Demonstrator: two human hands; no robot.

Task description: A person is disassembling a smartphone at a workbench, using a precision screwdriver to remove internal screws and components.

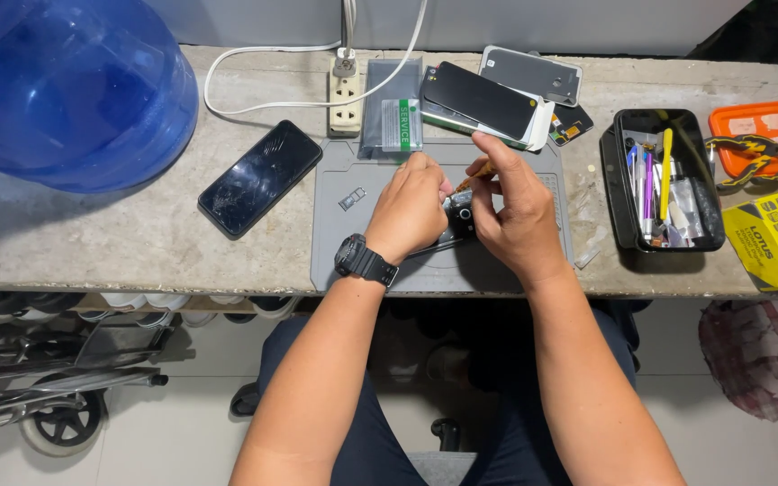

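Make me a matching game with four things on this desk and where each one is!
Things:
1. cracked phone
2. big blue water bottle
3. black tool tray
4. power strip

Places:
A. far left corner of the bench
B. at the back, with a white cable plugged in
C. right of the grey mat, holding pens and tools
D. lying flat just left of the grey mat

Pairs: 1-D, 2-A, 3-C, 4-B
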